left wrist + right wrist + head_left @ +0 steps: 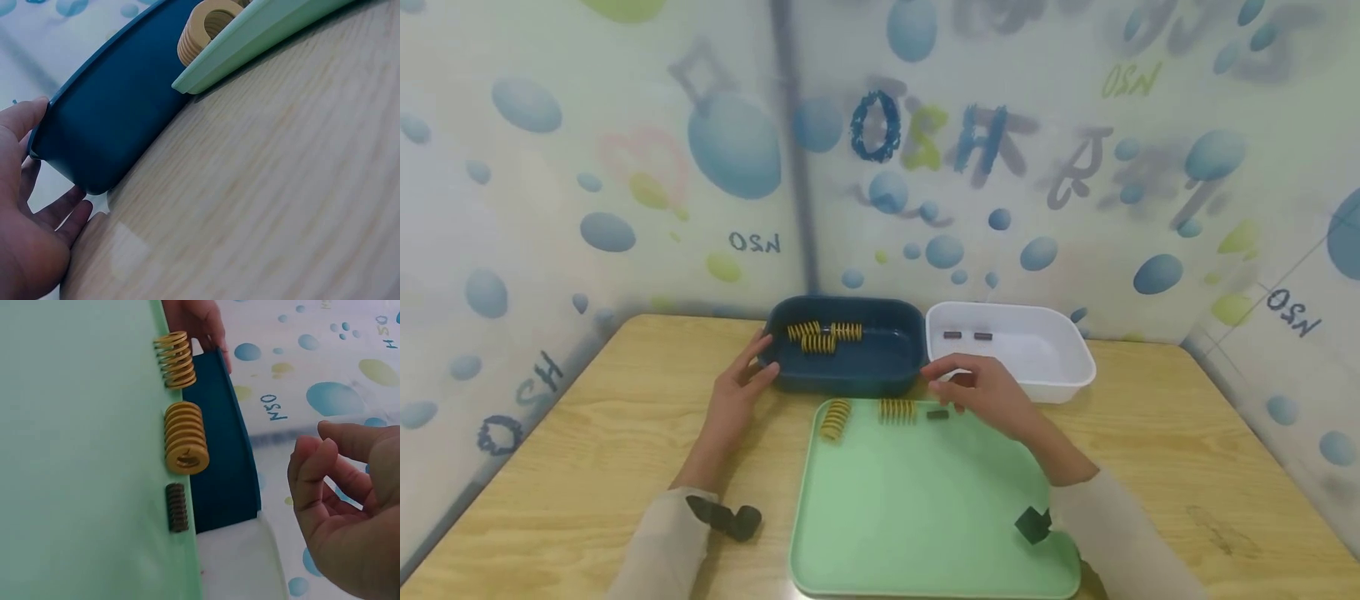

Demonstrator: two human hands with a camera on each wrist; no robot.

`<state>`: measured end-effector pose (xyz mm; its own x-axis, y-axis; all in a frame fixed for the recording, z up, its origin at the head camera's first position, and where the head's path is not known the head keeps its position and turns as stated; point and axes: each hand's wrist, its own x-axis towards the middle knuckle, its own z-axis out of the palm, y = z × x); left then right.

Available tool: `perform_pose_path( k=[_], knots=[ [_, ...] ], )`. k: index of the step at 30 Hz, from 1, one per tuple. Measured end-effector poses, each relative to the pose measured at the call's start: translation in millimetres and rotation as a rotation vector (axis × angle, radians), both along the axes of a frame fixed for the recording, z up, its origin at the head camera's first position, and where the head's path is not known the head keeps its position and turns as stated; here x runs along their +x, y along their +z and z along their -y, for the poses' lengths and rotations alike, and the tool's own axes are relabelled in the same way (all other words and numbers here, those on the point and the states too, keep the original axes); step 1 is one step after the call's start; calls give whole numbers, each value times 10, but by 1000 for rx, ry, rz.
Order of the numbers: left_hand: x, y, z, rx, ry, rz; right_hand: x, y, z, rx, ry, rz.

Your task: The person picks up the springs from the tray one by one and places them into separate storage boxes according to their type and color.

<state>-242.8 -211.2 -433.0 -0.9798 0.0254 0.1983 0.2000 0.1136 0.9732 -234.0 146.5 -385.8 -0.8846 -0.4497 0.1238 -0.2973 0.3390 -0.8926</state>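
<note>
My left hand (736, 392) touches the left end of the dark blue bin (850, 385), its fingers spread at the rim and side. Several yellow coil springs (817, 343) lie inside the bin. Above the far edge of the green tray (925, 508), my right hand (988, 396) hovers with bent fingers and nothing visible between them. Near it on the tray are a small dark spring (177, 507) and a yellow coil spring (185, 439). Another yellow spring (835, 419) lies at the tray's far left corner.
A white bin (1060, 385) stands right of the blue one and holds two small dark springs (982, 337). Both bins sit behind the tray on a wooden table (587, 467), against a patterned wall covering (850, 208).
</note>
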Motion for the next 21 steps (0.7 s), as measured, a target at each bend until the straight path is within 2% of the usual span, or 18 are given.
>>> perform_pose_path(
  k=[11, 21],
  knots=[
    [13, 19, -10, -28, 5, 2, 45, -198, -248, 97, 59, 4],
    [7, 9, -12, 0, -1, 2, -4, -343, -284, 94, 79, 57]
  ],
)
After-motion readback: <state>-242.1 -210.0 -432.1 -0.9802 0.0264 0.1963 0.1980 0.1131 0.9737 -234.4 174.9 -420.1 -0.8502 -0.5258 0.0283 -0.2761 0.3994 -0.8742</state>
